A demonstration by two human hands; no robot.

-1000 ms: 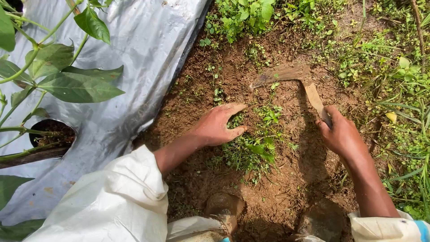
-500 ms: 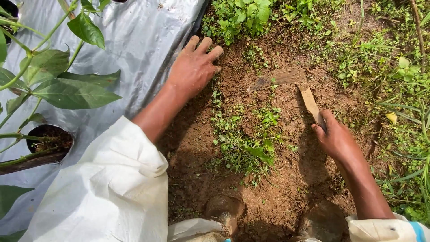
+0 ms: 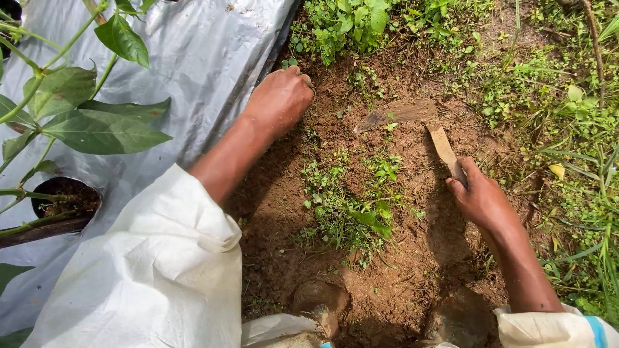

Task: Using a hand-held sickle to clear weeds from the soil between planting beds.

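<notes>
The right hand (image 3: 482,200) grips the handle of a hoe (image 3: 412,122), its blade lying on the soil (image 3: 419,258). The left hand (image 3: 280,100) is closed in a fist at the edge of the plastic sheet (image 3: 193,58), near weeds (image 3: 348,206).

No packages, labels, signs or screens show anywhere in this garden view.

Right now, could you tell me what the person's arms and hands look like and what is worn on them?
Both hands are bare, with no gloves. The left hand shows a bare forearm coming out of a loose white sleeve pushed up toward the elbow. The right hand also has a bare forearm, and its white sleeve cuff carries a light blue stripe at the edge. No watch or rings are visible.
</notes>
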